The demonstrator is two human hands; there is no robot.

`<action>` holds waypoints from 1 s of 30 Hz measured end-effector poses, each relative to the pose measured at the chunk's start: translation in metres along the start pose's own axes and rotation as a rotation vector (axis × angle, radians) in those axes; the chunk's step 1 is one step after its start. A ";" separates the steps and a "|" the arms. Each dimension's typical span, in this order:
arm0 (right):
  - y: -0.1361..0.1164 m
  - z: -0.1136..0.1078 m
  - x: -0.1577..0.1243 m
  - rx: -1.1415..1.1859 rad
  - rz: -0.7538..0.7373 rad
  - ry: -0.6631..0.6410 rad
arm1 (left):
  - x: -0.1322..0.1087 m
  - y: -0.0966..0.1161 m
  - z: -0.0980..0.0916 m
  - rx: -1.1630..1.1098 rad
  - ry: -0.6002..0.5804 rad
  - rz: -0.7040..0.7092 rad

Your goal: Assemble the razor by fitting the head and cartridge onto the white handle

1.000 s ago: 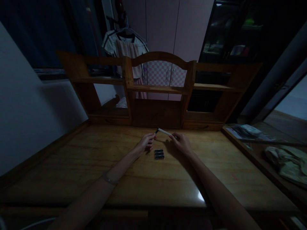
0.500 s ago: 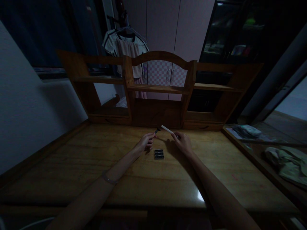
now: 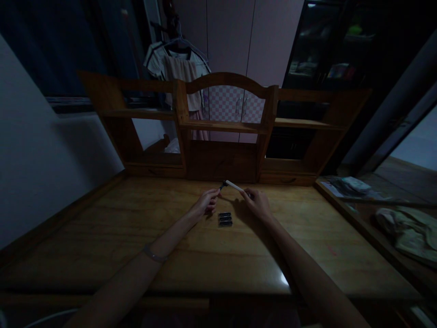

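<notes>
My left hand (image 3: pixel 205 203) is closed on the handle of what looks like a razor (image 3: pixel 223 185), a thin stick with a small dark head pointing up and away from me. My right hand (image 3: pixel 258 203) grips a slim white stick (image 3: pixel 235 186). Its far tip meets the dark head, apparently touching it. Below and between the hands, a small clear pack with several dark strips (image 3: pixel 225 219), like razor cartridges, lies on the wooden desk (image 3: pixel 136 218). Dim light hides the finer details.
A wooden shelf unit (image 3: pixel 223 126) rises along the desk's back edge. To the right, a lower surface holds a plastic-wrapped item (image 3: pixel 355 184) and a pale cloth (image 3: pixel 406 232). A wall (image 3: pixel 61 159) borders the left side. Clothes (image 3: pixel 180 68) hang behind the shelf.
The white stick in my right hand has moved left, closing the small gap to the dark head. My left hand has barely moved. The pack lies where it was.
</notes>
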State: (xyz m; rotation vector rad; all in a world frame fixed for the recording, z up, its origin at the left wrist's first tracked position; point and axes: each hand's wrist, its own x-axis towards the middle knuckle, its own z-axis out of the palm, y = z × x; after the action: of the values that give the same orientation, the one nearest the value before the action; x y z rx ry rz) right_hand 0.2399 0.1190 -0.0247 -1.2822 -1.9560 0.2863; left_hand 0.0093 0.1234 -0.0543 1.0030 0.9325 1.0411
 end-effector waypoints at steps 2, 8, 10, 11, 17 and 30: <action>0.002 0.000 0.001 0.032 -0.002 -0.018 | 0.001 -0.001 -0.001 -0.008 0.000 0.001; 0.004 0.005 0.002 0.177 0.036 -0.053 | 0.001 0.000 0.000 -0.005 -0.014 -0.001; 0.004 0.006 0.002 0.207 0.044 -0.064 | 0.000 0.001 0.000 -0.005 -0.020 -0.002; 0.003 0.007 0.002 0.213 0.045 -0.077 | 0.000 0.001 0.001 -0.006 -0.020 -0.002; 0.001 0.007 0.002 0.203 0.040 -0.103 | -0.002 0.002 0.001 -0.003 -0.008 -0.001; 0.004 0.008 0.001 0.145 0.025 -0.042 | 0.001 0.001 -0.001 -0.003 -0.010 -0.012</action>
State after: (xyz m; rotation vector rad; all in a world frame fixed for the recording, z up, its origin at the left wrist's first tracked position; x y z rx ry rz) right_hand 0.2368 0.1236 -0.0318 -1.2161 -1.9181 0.4617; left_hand 0.0086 0.1247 -0.0535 0.9981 0.9281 1.0259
